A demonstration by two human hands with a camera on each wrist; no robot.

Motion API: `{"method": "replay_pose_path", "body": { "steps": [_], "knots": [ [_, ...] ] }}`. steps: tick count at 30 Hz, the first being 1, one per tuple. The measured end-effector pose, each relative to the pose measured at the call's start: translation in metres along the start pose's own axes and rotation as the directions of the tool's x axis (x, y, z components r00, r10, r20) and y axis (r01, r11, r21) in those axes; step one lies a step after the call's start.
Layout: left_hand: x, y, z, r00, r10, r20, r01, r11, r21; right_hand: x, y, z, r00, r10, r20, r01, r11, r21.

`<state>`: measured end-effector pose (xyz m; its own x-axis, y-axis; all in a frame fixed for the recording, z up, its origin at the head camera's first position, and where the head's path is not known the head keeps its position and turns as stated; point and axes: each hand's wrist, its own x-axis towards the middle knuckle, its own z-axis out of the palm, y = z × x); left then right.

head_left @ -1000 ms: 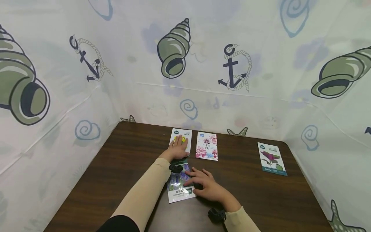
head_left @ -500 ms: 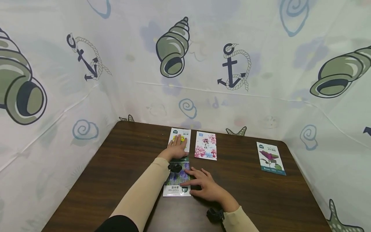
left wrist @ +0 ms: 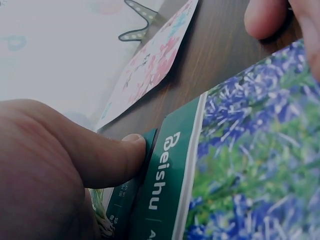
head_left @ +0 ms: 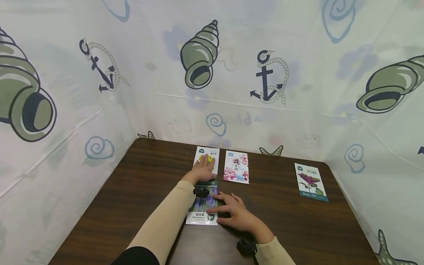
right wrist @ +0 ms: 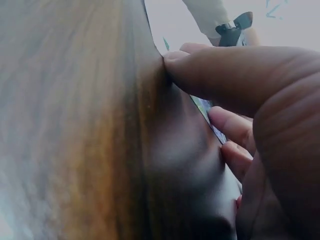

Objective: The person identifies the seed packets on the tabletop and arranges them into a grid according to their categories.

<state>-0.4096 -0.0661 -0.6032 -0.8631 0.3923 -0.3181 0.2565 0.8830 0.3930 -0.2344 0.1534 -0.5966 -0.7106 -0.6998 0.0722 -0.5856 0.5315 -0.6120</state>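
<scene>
My left hand (head_left: 202, 173) lies flat with extended fingers over a white seed packet with yellow flowers (head_left: 208, 151), covering much of it. Just below is a seed packet with blue-purple flowers (head_left: 209, 201), its print upside down; my left wrist overlaps part of it in the head view. In the left wrist view the green "Beishu" end of this blue-purple packet (left wrist: 255, 150) meets the yellow packet's green end beside my left thumb (left wrist: 107, 157). My right hand (head_left: 236, 213) has its fingers spread, fingertips on the right edge of the blue-purple packet.
Right of the yellow packet lies a pink-blossom packet (head_left: 236, 167). Farther right, a packet with a dark magenta flower (head_left: 310, 182) sits slightly turned. The brown wooden table (head_left: 278, 213) backs onto a patterned cloth wall (head_left: 238, 73).
The blue-purple packet has turned straight and shifted up and left, in line with the yellow one. My right fingertips moved slightly left with it; the left hand stays in place.
</scene>
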Motion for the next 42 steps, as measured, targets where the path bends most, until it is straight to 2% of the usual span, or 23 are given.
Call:
{"method": "replay_pose_path", "body": {
  "steps": [7, 11, 15, 18, 21, 28, 42],
  "knots": [
    [0.001, -0.002, -0.001, 1.000, -0.006, -0.012, 0.006, 1.000, -0.008, 0.001, 0.001, -0.002, 0.999, -0.035, -0.006, 0.035, 0.999, 0.021],
    [0.003, -0.003, 0.001, 1.000, 0.002, -0.008, -0.002, 1.000, -0.011, -0.003, 0.006, -0.009, 0.999, -0.035, -0.012, 0.037, 0.988, 0.149],
    [0.007, -0.002, 0.003, 1.000, 0.019, 0.001, -0.019, 1.000, 0.007, -0.011, 0.013, -0.018, 0.999, 0.043, 0.006, -0.043, 0.930, 0.364],
    [0.008, -0.002, 0.004, 1.000, 0.018, -0.002, -0.018, 1.000, 0.011, -0.019, 0.016, -0.025, 0.994, 0.101, 0.032, -0.105, 0.893, 0.437],
    [0.009, -0.002, 0.004, 1.000, 0.010, 0.000, -0.010, 1.000, 0.008, -0.026, 0.021, -0.031, 0.992, 0.120, 0.027, -0.121, 0.908, 0.402],
    [0.007, -0.004, 0.003, 1.000, 0.004, -0.001, -0.004, 1.000, 0.014, -0.045, 0.037, -0.043, 0.985, 0.166, -0.052, -0.144, 0.946, 0.291],
    [0.009, -0.006, 0.004, 1.000, -0.001, 0.014, 0.001, 1.000, -0.003, -0.075, 0.061, -0.064, 0.957, 0.252, -0.143, -0.209, 0.943, 0.259]
  ]
}}
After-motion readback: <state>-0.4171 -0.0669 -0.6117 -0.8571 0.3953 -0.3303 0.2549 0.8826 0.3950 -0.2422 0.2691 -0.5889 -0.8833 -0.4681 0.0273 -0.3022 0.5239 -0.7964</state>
